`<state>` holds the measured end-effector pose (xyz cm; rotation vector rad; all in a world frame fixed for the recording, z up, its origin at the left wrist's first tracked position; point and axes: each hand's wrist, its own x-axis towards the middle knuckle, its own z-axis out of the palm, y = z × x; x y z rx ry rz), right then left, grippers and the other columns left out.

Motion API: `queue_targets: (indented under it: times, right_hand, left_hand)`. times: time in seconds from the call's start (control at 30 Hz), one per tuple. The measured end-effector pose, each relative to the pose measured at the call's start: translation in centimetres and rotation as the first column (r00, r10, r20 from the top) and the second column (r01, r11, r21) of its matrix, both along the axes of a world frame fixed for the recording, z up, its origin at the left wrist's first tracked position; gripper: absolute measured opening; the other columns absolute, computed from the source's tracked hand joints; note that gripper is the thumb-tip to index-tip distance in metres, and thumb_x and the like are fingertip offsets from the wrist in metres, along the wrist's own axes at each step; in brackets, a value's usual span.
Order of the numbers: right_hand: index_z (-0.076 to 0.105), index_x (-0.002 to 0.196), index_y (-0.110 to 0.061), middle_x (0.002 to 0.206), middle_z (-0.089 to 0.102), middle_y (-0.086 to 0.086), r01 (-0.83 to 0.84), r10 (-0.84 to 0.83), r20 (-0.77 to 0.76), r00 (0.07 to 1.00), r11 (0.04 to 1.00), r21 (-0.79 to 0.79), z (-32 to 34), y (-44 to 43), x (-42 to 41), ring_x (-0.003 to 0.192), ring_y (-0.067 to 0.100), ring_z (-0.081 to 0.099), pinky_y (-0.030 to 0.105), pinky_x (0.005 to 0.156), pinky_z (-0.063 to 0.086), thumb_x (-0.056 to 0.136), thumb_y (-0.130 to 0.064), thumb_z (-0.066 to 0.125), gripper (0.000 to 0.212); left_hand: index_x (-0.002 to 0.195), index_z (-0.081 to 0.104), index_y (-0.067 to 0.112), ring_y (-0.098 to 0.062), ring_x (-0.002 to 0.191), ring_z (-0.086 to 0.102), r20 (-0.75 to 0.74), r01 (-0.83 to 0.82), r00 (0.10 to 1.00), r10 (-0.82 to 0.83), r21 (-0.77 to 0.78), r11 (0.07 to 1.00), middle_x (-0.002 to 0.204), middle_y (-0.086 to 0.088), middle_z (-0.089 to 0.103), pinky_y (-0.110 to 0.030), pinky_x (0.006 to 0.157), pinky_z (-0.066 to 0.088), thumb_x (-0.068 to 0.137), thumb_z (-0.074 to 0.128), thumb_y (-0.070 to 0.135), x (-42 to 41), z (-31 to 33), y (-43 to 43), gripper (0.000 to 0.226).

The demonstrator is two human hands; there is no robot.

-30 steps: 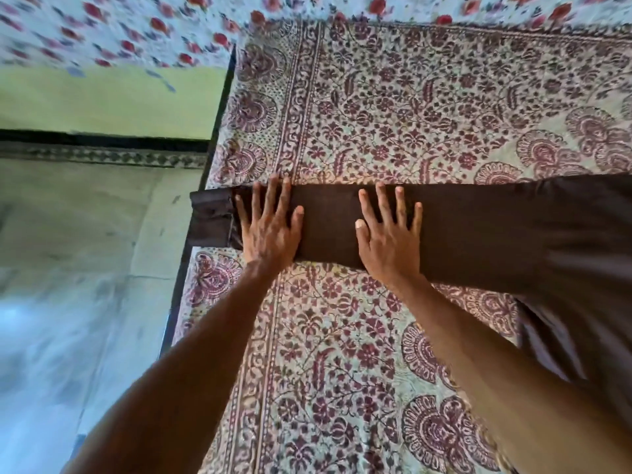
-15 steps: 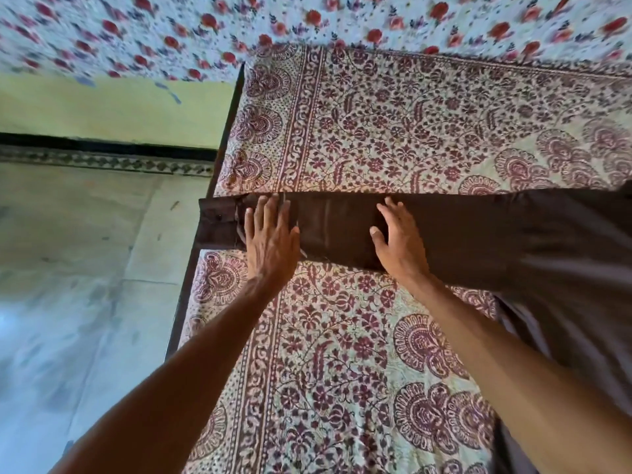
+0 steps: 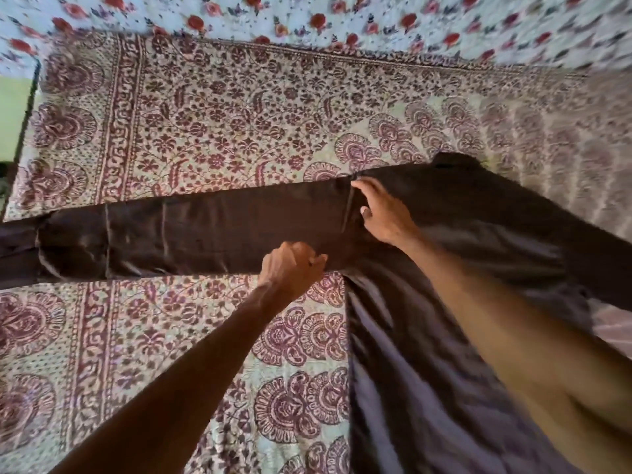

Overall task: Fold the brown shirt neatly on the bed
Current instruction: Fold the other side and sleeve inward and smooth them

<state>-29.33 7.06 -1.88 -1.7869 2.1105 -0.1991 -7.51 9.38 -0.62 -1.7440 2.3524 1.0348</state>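
The brown shirt (image 3: pixel 461 234) is lying flat on the bed cover (image 3: pixel 212 124), a cream cloth w/ maroon flower print, and is taking up the middle and lower R of the view. One sleeve (image 3: pixel 191 234) is stretching out straight to the L. Its long axis is running approx. L–R across the bed and tilting a bit up toward the R. Its cuff (image 3: pixel 17 254) end is pointing L and reaching the L edge of the picture. The collar (image 3: pixel 451 160) is sitting at the far side, pointing away from the person. The body of the shirt is running from there down toward the bottom R, so the body's long axis is lying near-to-far, roughly crosswise to the sleeve. The body fabric is showing loose folds. The sleeve is looking smoother, w/ a few pale crease lines across it.

The left hand (image 3: pixel 290 266) is sitting at the sleeve's near edge, close to the armpit, fingers curled in tight and thumb meeting them, pinching the fabric edge. The right hand (image 3: pixel 384 217) is resting on the shoulder, just R of the shoulder seam (image 3: pixel 347 213), fingers loosely spread and a bit bent, tips touching cloth, not gripping it.

Beyond the bed cover, along the top, a pale sheet (image 3: pixel 376 18) w/ red flowers is lying. A green wall (image 3: pixel 13 111) is showing at far L.
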Motion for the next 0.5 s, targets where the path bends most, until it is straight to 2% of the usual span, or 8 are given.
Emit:
queue_targets:
  times: [0.1, 0.17, 0.23, 0.3, 0.4, 0.5]
  right_hand:
    - [0.031, 0.148, -0.022, 0.156, 0.028, -0.002, -0.152, 0.156, -0.039, 0.987, 0.985, 0.085, 0.0, -2.0, -1.8, 0.108, 0.034, 0.062, 0.039, 0.082, 0.049, 0.088, -0.003, 0.053, 0.066]
    - [0.029, 0.148, -0.020, 0.156, 0.029, 0.003, -0.172, 0.180, -0.055, 0.982, 0.977, 0.124, -0.2, -3.4, -2.4, 0.109, 0.038, 0.060, 0.035, 0.075, 0.046, 0.090, -0.002, 0.052, 0.065]
    - [0.033, 0.145, -0.019, 0.155, 0.029, 0.009, -0.167, 0.174, -0.060, 0.983, 0.980, 0.108, -0.4, -4.4, -2.5, 0.106, 0.040, 0.061, 0.034, 0.070, 0.041, 0.089, -0.003, 0.053, 0.062]
    - [0.040, 0.138, -0.016, 0.148, 0.033, 0.013, -0.179, 0.184, -0.061, 0.981, 0.981, 0.080, -0.6, -4.9, -2.7, 0.100, 0.040, 0.063, 0.035, 0.066, 0.043, 0.091, -0.006, 0.055, 0.051]
    - [0.058, 0.115, -0.013, 0.128, 0.047, 0.010, -0.205, 0.205, -0.029, 0.978, 0.979, 0.015, 0.0, -4.8, -3.0, 0.095, 0.034, 0.064, 0.039, 0.071, 0.053, 0.091, -0.011, 0.061, 0.024]
    - [0.066, 0.101, -0.014, 0.112, 0.055, 0.007, -0.133, 0.138, 0.034, 0.990, 0.985, -0.110, 1.2, -4.0, -4.6, 0.097, 0.028, 0.061, 0.030, 0.068, 0.043, 0.088, -0.010, 0.066, 0.014]
  left_hand:
    - [0.105, 0.069, 0.013, -0.032, 0.104, 0.066, 0.168, 0.059, 0.982, -0.083, 0.144, 0.988, 0.106, -0.013, 0.071, -0.035, 0.084, 0.051, 0.079, 0.059, 0.062, -3.8, -0.2, 1.4, 0.056]
    - [0.108, 0.068, 0.013, -0.033, 0.106, 0.065, 0.209, 0.013, 0.977, -0.039, 0.124, 0.992, 0.110, -0.014, 0.069, -0.035, 0.084, 0.050, 0.076, 0.064, 0.059, -5.4, -0.3, 2.2, 0.057]
    - [0.104, 0.070, 0.013, -0.034, 0.103, 0.065, 0.200, -0.090, 0.977, 0.077, 0.061, 0.994, 0.108, -0.014, 0.069, -0.035, 0.080, 0.051, 0.074, 0.069, 0.054, -6.2, -0.3, 2.9, 0.050]
    - [0.095, 0.073, 0.016, -0.034, 0.096, 0.066, 0.159, -0.189, 0.971, 0.181, 0.035, 0.981, 0.100, -0.013, 0.071, -0.034, 0.072, 0.049, 0.074, 0.070, 0.048, -7.0, -0.3, 3.8, 0.039]
    - [0.077, 0.070, 0.014, -0.034, 0.086, 0.066, 0.015, -0.361, 0.933, 0.361, 0.079, 0.929, 0.084, -0.012, 0.071, -0.028, 0.062, 0.039, 0.073, 0.072, 0.041, -7.6, -0.6, 5.2, 0.027]
    - [0.068, 0.062, 0.018, -0.024, 0.069, 0.062, -0.122, -0.454, 0.879, 0.462, 0.089, 0.887, 0.068, -0.002, 0.066, -0.026, 0.054, 0.036, 0.077, 0.073, 0.037, -8.5, -0.2, 6.5, 0.024]
